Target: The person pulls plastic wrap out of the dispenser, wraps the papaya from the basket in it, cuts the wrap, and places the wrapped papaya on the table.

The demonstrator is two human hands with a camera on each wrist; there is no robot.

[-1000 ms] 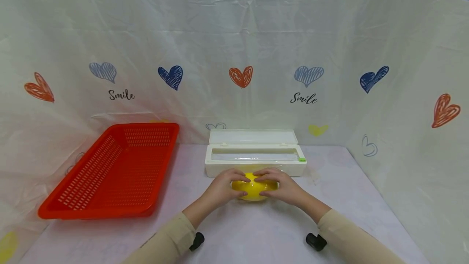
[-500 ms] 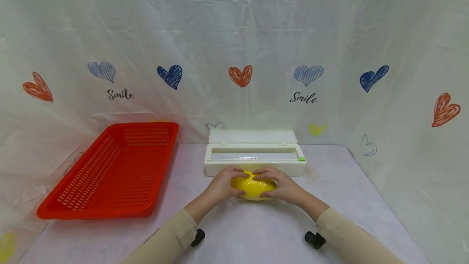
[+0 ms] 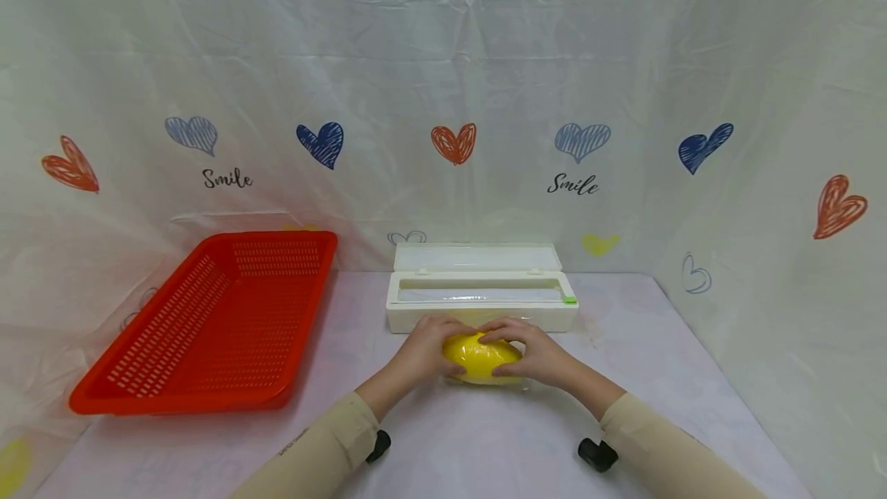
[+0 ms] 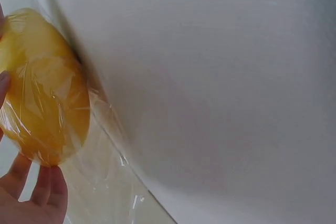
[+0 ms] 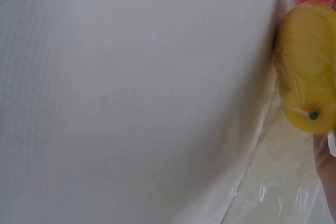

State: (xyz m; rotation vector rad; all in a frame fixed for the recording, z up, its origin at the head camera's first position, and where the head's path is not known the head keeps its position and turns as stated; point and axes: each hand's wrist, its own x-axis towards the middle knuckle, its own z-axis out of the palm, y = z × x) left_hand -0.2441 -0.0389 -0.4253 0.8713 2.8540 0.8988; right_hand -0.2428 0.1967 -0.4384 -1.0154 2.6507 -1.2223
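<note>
A yellow oval fruit with a small green stem end, seen in the right wrist view, lies on its side at the middle of the table. Clear cling film covers it with wrinkles and trails back toward the white box. My left hand holds its left end, fingers over the top and thumb at the near side. On the other end my right hand grips it the same way. Most of the right hand is out of frame in the right wrist view.
Just behind the hands stands a white cling film dispenser, lid raised, a green slider at its right. A red plastic basket sits at the left. A heart-patterned curtain hangs behind the table.
The fruit has rolled slightly toward me between both hands, with more wrinkled film showing on its front. My left hand has shifted a little to the right. Basket and dispenser stay put.
</note>
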